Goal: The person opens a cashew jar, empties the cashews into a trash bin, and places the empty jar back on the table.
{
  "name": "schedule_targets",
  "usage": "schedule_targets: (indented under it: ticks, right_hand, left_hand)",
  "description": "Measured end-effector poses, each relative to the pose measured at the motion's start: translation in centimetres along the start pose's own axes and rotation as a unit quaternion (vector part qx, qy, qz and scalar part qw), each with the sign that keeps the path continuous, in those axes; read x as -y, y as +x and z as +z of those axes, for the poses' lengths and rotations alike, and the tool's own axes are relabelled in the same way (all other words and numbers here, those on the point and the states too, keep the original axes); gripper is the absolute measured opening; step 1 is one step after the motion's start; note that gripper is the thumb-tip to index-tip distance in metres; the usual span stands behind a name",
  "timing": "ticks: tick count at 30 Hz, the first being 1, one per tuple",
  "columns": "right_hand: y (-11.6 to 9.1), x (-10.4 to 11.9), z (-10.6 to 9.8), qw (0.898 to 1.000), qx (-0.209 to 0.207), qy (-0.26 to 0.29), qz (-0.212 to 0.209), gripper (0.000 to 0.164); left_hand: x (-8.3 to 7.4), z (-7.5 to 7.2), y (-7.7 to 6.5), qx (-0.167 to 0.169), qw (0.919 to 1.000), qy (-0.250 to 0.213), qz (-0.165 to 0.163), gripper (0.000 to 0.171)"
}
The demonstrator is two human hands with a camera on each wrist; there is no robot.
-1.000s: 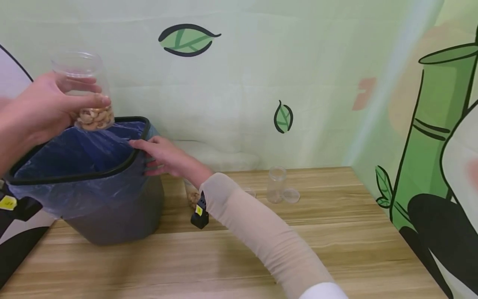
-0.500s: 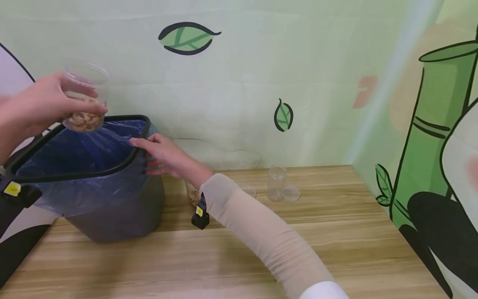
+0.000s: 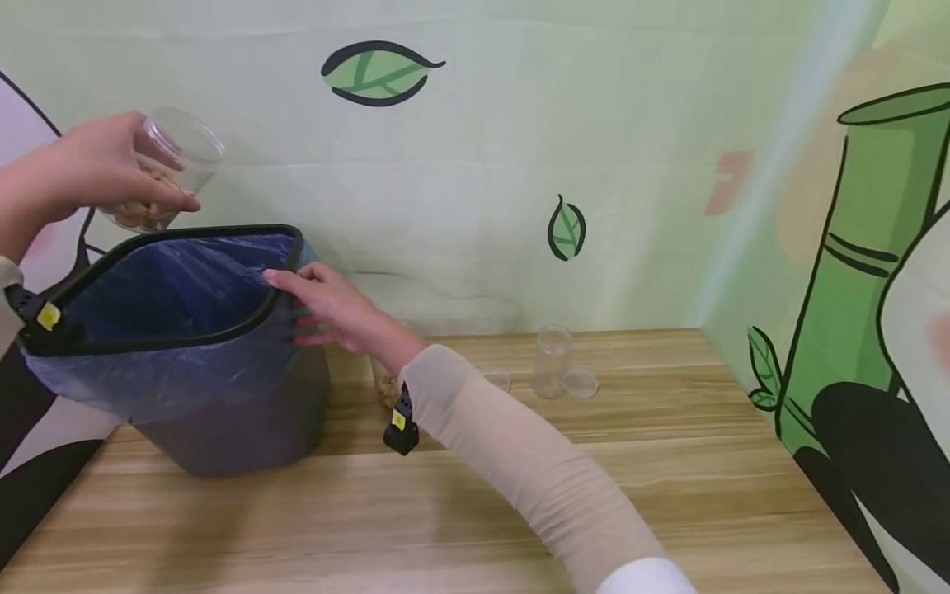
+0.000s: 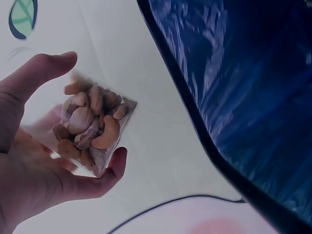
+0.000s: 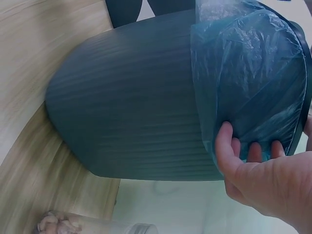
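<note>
My left hand [image 3: 96,169] grips a clear plastic jar [image 3: 200,153] above the back-left rim of a grey trash bin [image 3: 237,437]. The jar leans with its mouth up and to the right. Cashews [image 4: 92,119] lie in its lower end, as the left wrist view shows. A blue bag [image 3: 178,285] lines the bin and folds over its black rim. On the bin's right side my right hand [image 3: 330,305] holds the rim, thumb over the top. Its other fingers press the folded bag from outside in the right wrist view. The bin's bottom inside is hidden.
Behind my right forearm stands a jar with nuts [image 3: 386,388], partly covered. Farther right on the wooden table [image 3: 460,511] are a clear jar [image 3: 552,363], a round lid [image 3: 581,383] and another lid [image 3: 497,379]. A printed cloth [image 3: 475,148] hangs behind.
The jar has gone from nearly upright to tilted, and my left hand has turned and risen with it. My right hand keeps its place on the bin's rim.
</note>
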State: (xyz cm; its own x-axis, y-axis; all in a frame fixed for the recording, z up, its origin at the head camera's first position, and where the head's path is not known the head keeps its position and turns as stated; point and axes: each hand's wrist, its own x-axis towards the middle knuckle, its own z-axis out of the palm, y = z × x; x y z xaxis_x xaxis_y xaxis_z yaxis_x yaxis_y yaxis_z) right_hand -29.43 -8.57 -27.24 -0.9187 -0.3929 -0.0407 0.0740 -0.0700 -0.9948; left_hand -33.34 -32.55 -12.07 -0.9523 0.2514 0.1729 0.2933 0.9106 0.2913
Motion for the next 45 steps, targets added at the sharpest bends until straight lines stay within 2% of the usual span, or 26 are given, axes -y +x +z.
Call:
schedule_targets:
  ticks: [5, 13, 16, 20, 24, 28, 34, 38, 45]
  right_hand:
    - [-0.1, -0.3, 0.3, 1.0, -0.005, 0.004, -0.009, 0.03]
    - [-0.1, -0.7, 0.8, 1.0, -0.015, 0.013, -0.013, 0.029]
    - [-0.1, -0.7, 0.9, 1.0, -0.016, 0.012, -0.012, 0.029]
    - [-0.4, -0.6, 1.1, 1.0, -0.023, 0.009, -0.011, 0.029]
    - [-0.7, -0.5, 1.2, 0.999, -0.046, 0.006, -0.013, 0.026]
    - [-0.9, -0.1, 1.1, 0.998, -0.069, 0.004, -0.012, 0.022]
    - [-1.4, 0.6, 0.7, 0.998, -0.067, 0.011, 0.007, 0.019]
    - [-1.7, 0.8, 0.1, 0.998, -0.053, 0.004, 0.019, 0.022]
    - [-1.7, 0.4, -0.8, 1.0, -0.013, -0.007, 0.014, 0.028]
  left_hand:
    - [0.8, -0.6, 1.2, 0.027, 0.9993, 0.018, 0.017, 0.08]
    - [3.2, -0.5, 2.2, 0.027, 0.994, 0.095, 0.047, 0.082]
    - [4.4, -0.3, 2.3, 0.015, 0.9905, 0.121, 0.065, 0.08]
    - [6.0, -0.1, 2.4, -0.022, 0.981, 0.16, 0.107, 0.078]
    - [6.9, 0.2, 2.4, -0.032, 0.9772, 0.167, 0.127, 0.078]
    - [6.5, 0.5, 2.3, -0.017, 0.9797, 0.154, 0.126, 0.078]
    - [5.1, 0.8, 2.2, -0.017, 0.9777, 0.151, 0.145, 0.074]
    - [4.4, 0.9, 2.3, -0.007, 0.9766, 0.156, 0.148, 0.077]
    - [3.8, 1.2, 2.5, 0.001, 0.9716, 0.17, 0.165, 0.078]
